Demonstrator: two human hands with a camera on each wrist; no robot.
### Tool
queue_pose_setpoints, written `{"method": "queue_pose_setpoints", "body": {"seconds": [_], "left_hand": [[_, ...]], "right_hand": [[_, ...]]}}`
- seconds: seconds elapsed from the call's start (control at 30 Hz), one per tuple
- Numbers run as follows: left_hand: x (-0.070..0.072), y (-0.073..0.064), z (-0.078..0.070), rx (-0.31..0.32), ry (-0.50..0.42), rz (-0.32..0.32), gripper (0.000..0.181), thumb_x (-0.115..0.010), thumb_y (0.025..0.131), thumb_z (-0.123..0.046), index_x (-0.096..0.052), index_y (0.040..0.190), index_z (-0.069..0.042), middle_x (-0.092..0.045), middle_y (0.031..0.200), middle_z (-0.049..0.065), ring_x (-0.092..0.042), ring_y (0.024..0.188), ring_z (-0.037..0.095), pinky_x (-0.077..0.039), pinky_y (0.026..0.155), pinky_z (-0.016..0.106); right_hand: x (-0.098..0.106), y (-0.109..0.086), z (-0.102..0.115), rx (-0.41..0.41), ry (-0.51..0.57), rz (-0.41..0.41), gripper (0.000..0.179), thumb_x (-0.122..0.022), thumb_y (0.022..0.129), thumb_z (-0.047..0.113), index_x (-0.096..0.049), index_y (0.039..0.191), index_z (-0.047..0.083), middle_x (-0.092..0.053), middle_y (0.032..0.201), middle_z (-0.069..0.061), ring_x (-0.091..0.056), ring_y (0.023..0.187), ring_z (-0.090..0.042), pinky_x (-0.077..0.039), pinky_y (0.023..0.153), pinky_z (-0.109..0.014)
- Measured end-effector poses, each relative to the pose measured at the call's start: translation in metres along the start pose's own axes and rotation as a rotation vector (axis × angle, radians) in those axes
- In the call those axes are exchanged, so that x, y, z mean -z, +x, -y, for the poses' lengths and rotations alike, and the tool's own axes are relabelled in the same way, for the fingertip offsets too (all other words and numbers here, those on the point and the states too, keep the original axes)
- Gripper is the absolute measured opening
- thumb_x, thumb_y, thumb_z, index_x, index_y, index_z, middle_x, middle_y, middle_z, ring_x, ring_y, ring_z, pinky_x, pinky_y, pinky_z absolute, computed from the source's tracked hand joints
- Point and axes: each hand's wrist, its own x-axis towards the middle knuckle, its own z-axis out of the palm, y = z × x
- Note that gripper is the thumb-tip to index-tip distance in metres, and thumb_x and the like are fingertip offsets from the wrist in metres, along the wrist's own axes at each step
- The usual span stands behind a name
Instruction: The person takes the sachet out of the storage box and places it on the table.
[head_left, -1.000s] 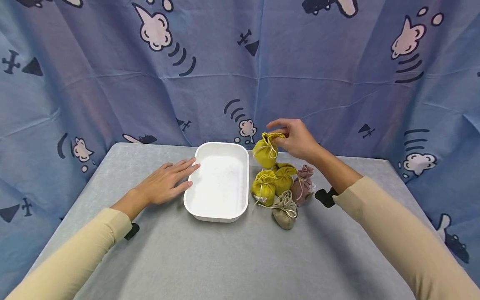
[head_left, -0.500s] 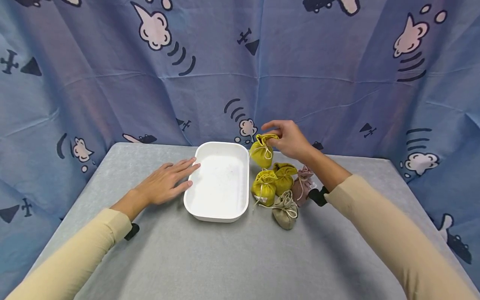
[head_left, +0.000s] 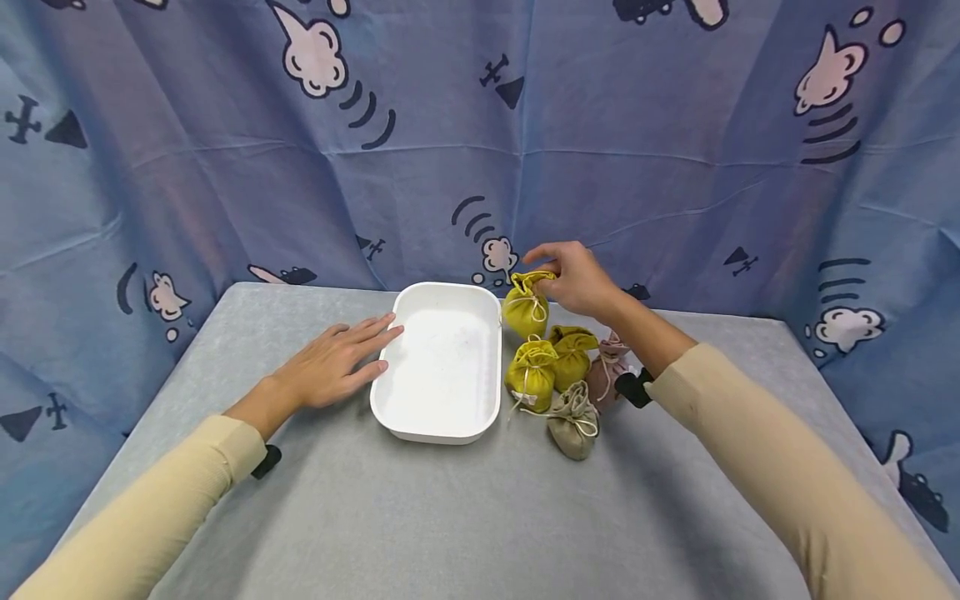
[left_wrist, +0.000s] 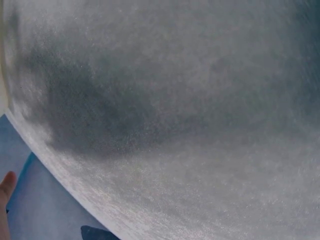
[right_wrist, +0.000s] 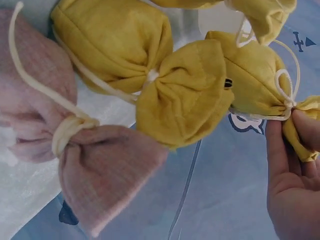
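In the head view my right hand [head_left: 579, 279] pinches the gathered neck of a yellow drawstring pouch [head_left: 527, 310] behind the other pouches. The right wrist view shows thumb and fingers at the neck of that same yellow pouch [right_wrist: 255, 75], just below its white cord. My left hand [head_left: 335, 360] lies with straight, spread fingers, the tips on the left rim of a white rectangular tub [head_left: 438, 435]. In front of the held pouch stand a yellow pouch [head_left: 532, 377], a darker yellow pouch [head_left: 572, 358], a pink pouch [head_left: 603, 379] and a grey-beige pouch [head_left: 572, 433].
A grey cloth-covered table [head_left: 450, 525] carries everything. Right behind its far edge hangs a blue patterned curtain [head_left: 420, 183], which also runs down both sides. The pouches sit close together just right of the tub.
My right hand, with the yellow pouch, has shifted slightly left toward the tub, then stayed about still. The left hand keeps its place on the tub's rim.
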Motion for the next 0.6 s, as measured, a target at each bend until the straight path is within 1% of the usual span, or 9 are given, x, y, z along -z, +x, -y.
{"method": "queue_pose_setpoints", "body": {"seconds": [0.1,0.17,0.2,0.27,0.4,0.5,0.6], "left_hand": [[-0.001,0.001,0.0,0.001,0.002,-0.002,0.059,-0.04,0.106,-0.045,-0.028,0.159,-0.022,-0.022,0.164,0.004,-0.028,0.148,0.027,-0.029,0.111,0.058],[-0.001,0.001,0.0,0.001,0.003,-0.003,0.059,-0.04,0.106,-0.045,-0.028,0.159,-0.022,-0.023,0.164,0.004,-0.028,0.148,0.027,-0.029,0.111,0.059],[-0.001,0.001,0.001,0.002,0.004,-0.004,0.059,-0.04,0.106,-0.045,-0.028,0.159,-0.022,-0.023,0.164,0.005,-0.028,0.148,0.027,-0.029,0.111,0.059],[0.0,0.001,0.001,0.002,0.003,-0.005,0.059,-0.04,0.106,-0.045,-0.028,0.159,-0.022,-0.023,0.164,0.005,-0.028,0.148,0.027,-0.029,0.111,0.059],[0.0,0.0,0.001,-0.002,-0.002,-0.007,0.059,-0.041,0.106,-0.044,-0.029,0.159,-0.021,-0.023,0.164,0.005,-0.028,0.148,0.027,-0.029,0.111,0.058],[0.0,0.0,0.001,-0.004,-0.004,-0.006,0.059,-0.041,0.106,-0.044,-0.029,0.159,-0.02,-0.023,0.164,0.005,-0.029,0.148,0.027,-0.029,0.111,0.058],[-0.001,0.0,0.001,-0.005,-0.003,-0.005,0.059,-0.041,0.106,-0.044,-0.03,0.159,-0.02,-0.023,0.164,0.005,-0.029,0.148,0.027,-0.029,0.111,0.058]], "right_hand": [[0.001,-0.001,-0.003,-0.009,-0.017,-0.01,0.038,-0.059,0.091,-0.011,-0.062,0.128,-0.002,-0.071,0.107,-0.021,-0.062,0.079,-0.024,-0.043,0.062,-0.029],[0.001,0.0,-0.005,-0.018,-0.014,-0.014,0.037,-0.059,0.092,-0.01,-0.062,0.128,-0.003,-0.071,0.11,-0.022,-0.062,0.079,-0.026,-0.043,0.061,-0.029],[0.0,0.0,-0.006,-0.021,-0.017,-0.016,0.037,-0.059,0.092,-0.009,-0.062,0.128,-0.003,-0.071,0.109,-0.022,-0.06,0.077,-0.026,-0.042,0.06,-0.029],[-0.002,0.001,-0.007,-0.027,-0.022,-0.018,0.037,-0.059,0.092,-0.009,-0.062,0.128,-0.002,-0.071,0.108,-0.021,-0.059,0.076,-0.026,-0.042,0.061,-0.029],[-0.011,0.002,-0.01,-0.03,-0.044,-0.001,0.036,-0.06,0.092,-0.009,-0.063,0.127,-0.001,-0.071,0.11,-0.02,-0.063,0.083,-0.025,-0.046,0.065,-0.029],[-0.019,0.002,-0.014,-0.035,-0.065,0.027,0.037,-0.062,0.092,-0.009,-0.063,0.128,0.0,-0.07,0.114,-0.02,-0.067,0.091,-0.026,-0.049,0.067,-0.031],[-0.025,0.002,-0.019,-0.044,-0.087,0.066,0.039,-0.063,0.092,-0.008,-0.062,0.13,0.001,-0.068,0.121,-0.02,-0.068,0.1,-0.03,-0.055,0.075,-0.035]]}}
